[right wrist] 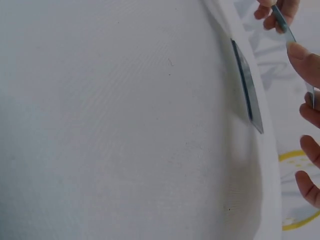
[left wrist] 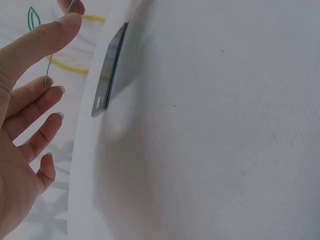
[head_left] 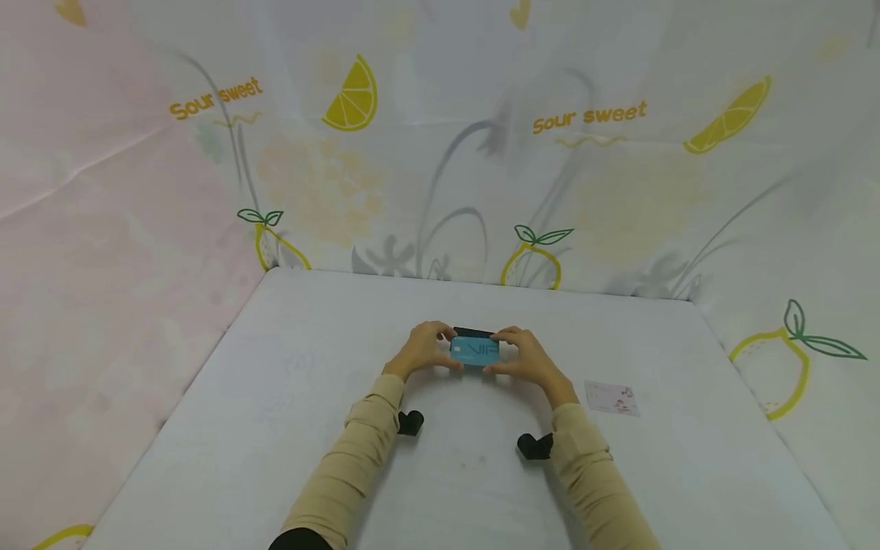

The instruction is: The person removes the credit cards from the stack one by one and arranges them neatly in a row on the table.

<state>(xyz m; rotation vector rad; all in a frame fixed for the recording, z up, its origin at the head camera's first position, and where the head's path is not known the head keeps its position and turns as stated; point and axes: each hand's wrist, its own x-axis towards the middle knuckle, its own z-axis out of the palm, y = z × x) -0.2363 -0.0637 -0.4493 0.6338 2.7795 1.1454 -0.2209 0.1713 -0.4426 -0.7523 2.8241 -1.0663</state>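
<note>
A light blue card (head_left: 474, 351) with "VIP" lettering and a small pale chip mark is held level between both hands. My left hand (head_left: 422, 351) pinches its left end between thumb and fingers, while my right hand (head_left: 528, 359) pinches its right end. In the left wrist view the card is seen almost edge-on, raised off the table. Just beyond and below it, a dark, flat, glossy rectangular thing (left wrist: 110, 70) lies on the table; its exact kind is unclear. The right wrist view also shows this dark thing (right wrist: 248, 87), apart from the fingers.
A pale pink card (head_left: 612, 399) with a floral print lies on the white table (head_left: 309, 428), right of my right forearm. Black wrist mounts (head_left: 410, 423) show beside both forearms. A lemon-patterned cloth wall (head_left: 412, 176) stands behind the table and along its sides.
</note>
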